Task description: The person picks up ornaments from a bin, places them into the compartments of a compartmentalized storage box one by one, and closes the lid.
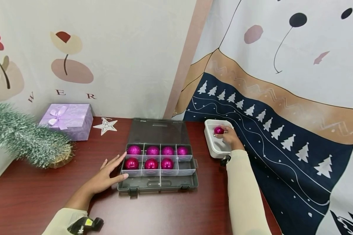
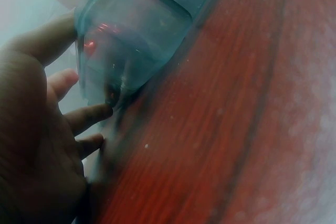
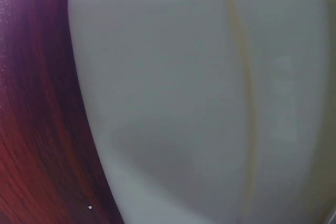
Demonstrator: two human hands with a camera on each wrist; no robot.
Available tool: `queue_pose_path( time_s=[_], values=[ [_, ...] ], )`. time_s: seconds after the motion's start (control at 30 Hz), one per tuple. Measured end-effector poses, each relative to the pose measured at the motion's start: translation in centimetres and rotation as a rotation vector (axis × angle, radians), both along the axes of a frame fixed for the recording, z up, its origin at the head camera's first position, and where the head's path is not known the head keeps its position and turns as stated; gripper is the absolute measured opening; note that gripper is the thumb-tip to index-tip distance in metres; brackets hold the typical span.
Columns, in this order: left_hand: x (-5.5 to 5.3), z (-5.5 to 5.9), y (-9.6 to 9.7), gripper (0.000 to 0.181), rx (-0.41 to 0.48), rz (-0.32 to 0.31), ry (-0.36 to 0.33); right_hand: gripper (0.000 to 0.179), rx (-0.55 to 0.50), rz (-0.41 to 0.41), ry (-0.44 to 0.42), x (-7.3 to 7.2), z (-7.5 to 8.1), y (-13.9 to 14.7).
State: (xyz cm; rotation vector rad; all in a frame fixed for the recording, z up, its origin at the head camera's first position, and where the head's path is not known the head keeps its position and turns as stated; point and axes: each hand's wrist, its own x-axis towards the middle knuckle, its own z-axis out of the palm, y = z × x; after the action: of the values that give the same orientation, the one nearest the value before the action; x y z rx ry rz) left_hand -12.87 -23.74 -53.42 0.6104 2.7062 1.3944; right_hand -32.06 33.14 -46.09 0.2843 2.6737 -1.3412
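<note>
A dark clear compartment box (image 1: 157, 188) lies with its lid (image 1: 158, 132) folded back. Several glittery magenta baubles (image 1: 152, 150) fill the back row of compartments; three shiny ones (image 1: 151, 164) sit in the front row, whose right-end compartment holds none. My left hand (image 1: 107, 176) rests along the box's left side, fingers spread, and in the left wrist view its fingertips (image 2: 94, 113) are right at the box wall. Inside a white plastic tub (image 1: 210, 143), my right hand (image 1: 230, 137) pinches a magenta bauble (image 1: 219, 130). Only the tub's wall (image 3: 157, 77) shows in the right wrist view; the hand is out of sight there.
On the left stand a frosted mini Christmas tree (image 1: 32, 133) and a lilac gift box (image 1: 76, 122) with a bow. A white star ornament (image 1: 105, 126) lies beside them on the reddish wooden table (image 1: 164, 212). Printed cloth (image 1: 282, 130) hangs close behind the tub.
</note>
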Motion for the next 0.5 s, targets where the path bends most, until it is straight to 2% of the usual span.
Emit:
queue_pose_path(
  time_s=[0.2,0.5],
  values=[
    [0.09,0.05,0.03,0.089,0.000,0.001,0.001,0.073,-0.038,0.013,0.009,0.13,-0.44,-0.32],
    [0.15,0.09,0.00,0.089,0.001,0.002,0.003,0.067,-0.003,0.017,-0.012,-0.03,-0.62,-0.14]
  ],
)
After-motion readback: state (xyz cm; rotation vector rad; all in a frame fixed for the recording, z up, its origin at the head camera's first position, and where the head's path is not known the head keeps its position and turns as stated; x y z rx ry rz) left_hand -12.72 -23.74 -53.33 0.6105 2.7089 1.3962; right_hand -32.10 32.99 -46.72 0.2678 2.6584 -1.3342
